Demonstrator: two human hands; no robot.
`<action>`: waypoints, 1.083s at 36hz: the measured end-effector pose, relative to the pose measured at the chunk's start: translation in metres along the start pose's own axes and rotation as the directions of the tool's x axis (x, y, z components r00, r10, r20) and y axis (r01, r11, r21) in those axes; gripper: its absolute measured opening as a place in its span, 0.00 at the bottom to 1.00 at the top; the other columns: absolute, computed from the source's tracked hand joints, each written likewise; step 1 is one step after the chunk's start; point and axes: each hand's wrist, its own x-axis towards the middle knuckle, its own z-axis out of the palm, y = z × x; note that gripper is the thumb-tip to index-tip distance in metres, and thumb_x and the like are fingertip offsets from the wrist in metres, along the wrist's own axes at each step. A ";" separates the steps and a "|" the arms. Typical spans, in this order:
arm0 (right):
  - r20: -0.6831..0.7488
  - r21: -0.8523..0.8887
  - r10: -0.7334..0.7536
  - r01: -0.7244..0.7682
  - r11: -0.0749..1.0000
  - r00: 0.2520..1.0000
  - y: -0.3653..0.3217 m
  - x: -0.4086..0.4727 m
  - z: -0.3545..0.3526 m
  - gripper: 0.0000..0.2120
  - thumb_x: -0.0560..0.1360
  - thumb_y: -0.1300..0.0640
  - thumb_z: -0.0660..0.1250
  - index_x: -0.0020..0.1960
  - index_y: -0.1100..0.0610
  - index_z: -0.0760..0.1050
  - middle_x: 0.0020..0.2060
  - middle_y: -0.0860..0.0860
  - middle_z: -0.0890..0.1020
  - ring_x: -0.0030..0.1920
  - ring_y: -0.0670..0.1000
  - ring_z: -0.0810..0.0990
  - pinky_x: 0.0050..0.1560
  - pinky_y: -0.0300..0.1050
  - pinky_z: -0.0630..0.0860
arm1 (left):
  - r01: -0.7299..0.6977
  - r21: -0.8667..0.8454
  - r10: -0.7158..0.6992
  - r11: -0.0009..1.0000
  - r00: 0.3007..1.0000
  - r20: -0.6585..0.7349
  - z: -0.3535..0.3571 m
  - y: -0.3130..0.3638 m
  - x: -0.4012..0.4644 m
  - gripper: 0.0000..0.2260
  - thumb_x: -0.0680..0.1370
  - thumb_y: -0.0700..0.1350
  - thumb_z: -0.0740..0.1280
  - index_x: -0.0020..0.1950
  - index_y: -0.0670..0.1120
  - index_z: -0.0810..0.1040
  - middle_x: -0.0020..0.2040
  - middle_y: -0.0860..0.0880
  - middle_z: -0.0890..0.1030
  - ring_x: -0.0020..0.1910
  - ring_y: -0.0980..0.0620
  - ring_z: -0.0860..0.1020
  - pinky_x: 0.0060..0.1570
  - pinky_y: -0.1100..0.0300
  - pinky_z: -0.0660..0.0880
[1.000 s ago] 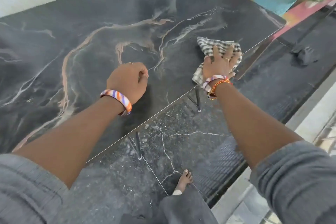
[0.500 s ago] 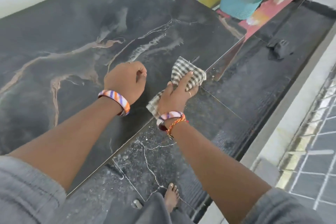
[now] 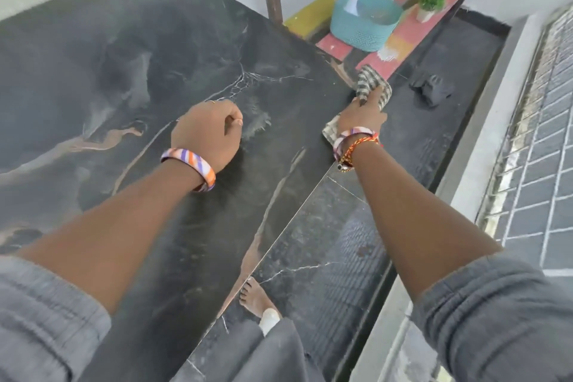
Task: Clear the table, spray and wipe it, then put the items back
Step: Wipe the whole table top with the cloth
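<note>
The bench (image 3: pixel 130 65) is still being wiped: the right hand (image 3: pixel 361 118), gripping the cloth (image 3: pixel 369 84), has swept to its right edge, while the left hand (image 3: pixel 206 133) rests clenched.

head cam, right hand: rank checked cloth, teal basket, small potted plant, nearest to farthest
1. Checked cloth: under the right hand, at the table's right edge.
2. Teal basket: beyond the table corner, on the painted ledge.
3. Small potted plant: farther right along that ledge, past the basket.

table (image 3: pixel 155 49): dark veined marble, semi-gloss | cloth (image 3: pixel 369 80): checked woven fabric | basket (image 3: pixel 362 31): teal plastic weave
</note>
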 end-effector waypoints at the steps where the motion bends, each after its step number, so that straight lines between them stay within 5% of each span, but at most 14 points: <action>1: -0.013 -0.027 0.000 0.000 1.000 1.000 -0.004 0.008 0.000 0.27 0.81 0.57 0.49 0.78 0.47 0.46 0.72 0.63 0.60 0.63 0.64 0.72 0.62 0.53 0.68 | -0.005 -0.009 0.005 1.000 1.000 0.001 0.002 0.001 0.011 0.07 0.76 0.42 0.61 0.49 0.46 0.78 0.39 0.52 0.74 0.44 0.45 0.75 0.46 0.52 0.73; 7: 0.027 -0.318 -0.109 0.112 0.941 0.994 -0.024 0.055 -0.008 0.27 0.81 0.55 0.51 0.78 0.49 0.47 0.76 0.58 0.52 0.70 0.64 0.64 0.66 0.55 0.65 | -0.036 -0.052 0.036 0.998 0.999 -0.004 0.010 0.004 0.062 0.07 0.77 0.42 0.61 0.50 0.45 0.78 0.43 0.48 0.78 0.49 0.43 0.76 0.46 0.53 0.72; 11: 0.125 -0.610 -0.339 0.341 0.715 0.933 -0.021 0.050 -0.001 0.25 0.81 0.48 0.49 0.77 0.47 0.52 0.78 0.51 0.47 0.76 0.59 0.37 0.74 0.60 0.40 | -0.031 -0.075 0.028 0.997 0.999 -0.036 0.010 -0.007 0.080 0.08 0.76 0.42 0.61 0.51 0.45 0.78 0.44 0.47 0.79 0.45 0.45 0.75 0.45 0.53 0.71; 14: 0.350 -0.610 -0.461 0.572 0.548 0.815 -0.020 0.012 0.017 0.25 0.81 0.46 0.47 0.77 0.46 0.48 0.78 0.48 0.44 0.76 0.56 0.36 0.74 0.61 0.35 | -0.008 -0.077 0.002 0.997 0.998 -0.071 0.004 -0.020 0.086 0.08 0.76 0.41 0.61 0.50 0.44 0.79 0.46 0.45 0.79 0.43 0.45 0.74 0.45 0.54 0.70; 19: 0.691 -0.402 -0.533 0.872 0.280 0.489 -0.032 -0.071 0.061 0.26 0.81 0.44 0.47 0.77 0.45 0.47 0.78 0.47 0.44 0.77 0.54 0.40 0.73 0.60 0.35 | 0.066 -0.047 -0.071 0.997 0.992 -0.108 -0.015 -0.039 0.096 0.09 0.77 0.41 0.59 0.52 0.42 0.78 0.53 0.42 0.79 0.50 0.40 0.75 0.49 0.50 0.72; 22: 0.723 -0.356 -0.528 0.895 0.269 0.446 -0.042 -0.070 0.077 0.24 0.81 0.42 0.45 0.76 0.40 0.48 0.77 0.44 0.45 0.77 0.52 0.41 0.72 0.61 0.34 | 0.100 -0.035 -0.103 0.994 0.987 -0.120 -0.023 -0.047 0.096 0.09 0.77 0.40 0.60 0.53 0.42 0.78 0.54 0.42 0.79 0.52 0.40 0.76 0.52 0.49 0.74; 25: 0.691 -0.381 -0.524 0.867 0.321 0.498 -0.052 -0.043 0.083 0.23 0.81 0.43 0.44 0.75 0.38 0.47 0.77 0.42 0.45 0.77 0.51 0.40 0.72 0.62 0.34 | 0.129 -0.009 -0.129 0.992 0.983 -0.128 -0.025 -0.054 0.094 0.09 0.76 0.40 0.61 0.52 0.43 0.78 0.51 0.43 0.79 0.52 0.40 0.76 0.52 0.50 0.73; 33: 0.344 -0.619 -0.338 0.482 0.620 0.876 -0.085 0.047 0.083 0.25 0.80 0.43 0.43 0.76 0.41 0.45 0.78 0.47 0.46 0.77 0.55 0.42 0.71 0.66 0.37 | 0.093 0.073 -0.086 0.993 0.992 -0.094 -0.024 -0.059 0.101 0.10 0.77 0.42 0.62 0.55 0.42 0.78 0.55 0.43 0.79 0.56 0.41 0.75 0.54 0.51 0.70; 39: 0.169 -0.631 -0.252 0.301 0.715 0.953 -0.098 0.077 0.078 0.24 0.79 0.45 0.45 0.72 0.46 0.64 0.70 0.56 0.70 0.71 0.59 0.65 0.69 0.64 0.51 | 0.059 0.110 -0.052 0.992 0.997 -0.062 -0.025 -0.058 0.118 0.11 0.78 0.43 0.60 0.57 0.42 0.77 0.59 0.44 0.78 0.58 0.42 0.74 0.57 0.53 0.68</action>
